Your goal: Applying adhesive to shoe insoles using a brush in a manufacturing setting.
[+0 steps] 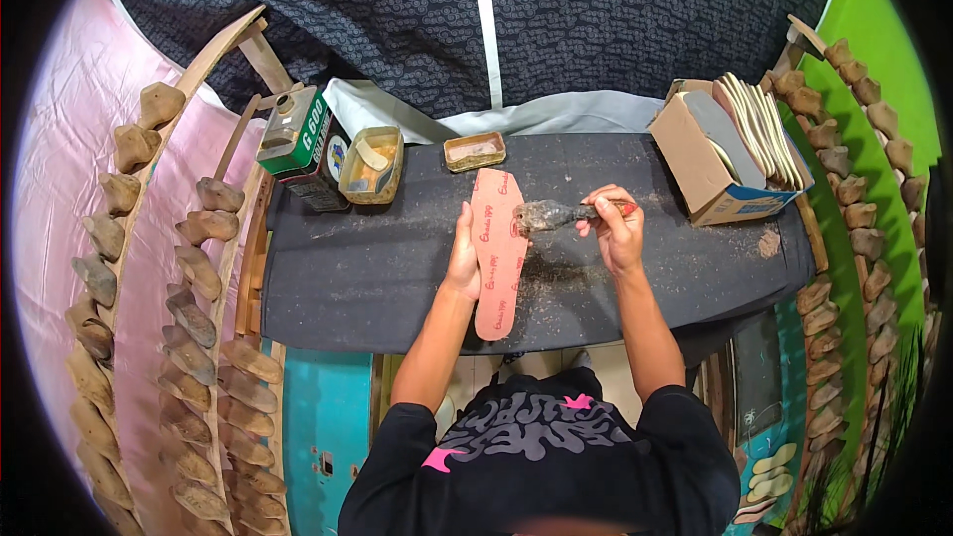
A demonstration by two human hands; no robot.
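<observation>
Clenched around the red handle of a brush (556, 214), your right hand (617, 230) holds it level over the dark worktable (367, 268), with the grey, clogged bristle head reaching left and resting on the upper part of a salmon-pink insole (497, 253). Your left hand (463, 260) grips the insole's left edge at about mid-length, fingers curled under it and thumb on top, so the piece lies lengthwise away from you, its near end hanging just past the table's front edge. Pale dust and crumbs speckle the table surface around the insole. At the far left corner stands a green and white metal can (298, 135), just beside it an open rectangular tin (372, 165) with yellowish contents, and a smaller shallow tin (475, 151) sits near the insole's far tip. On the far right corner a cardboard box (700, 161) holds a stack of cut soles (759, 124) standing on edge. Racks of wooden shoe lasts (189, 278) line both sides of the table.
</observation>
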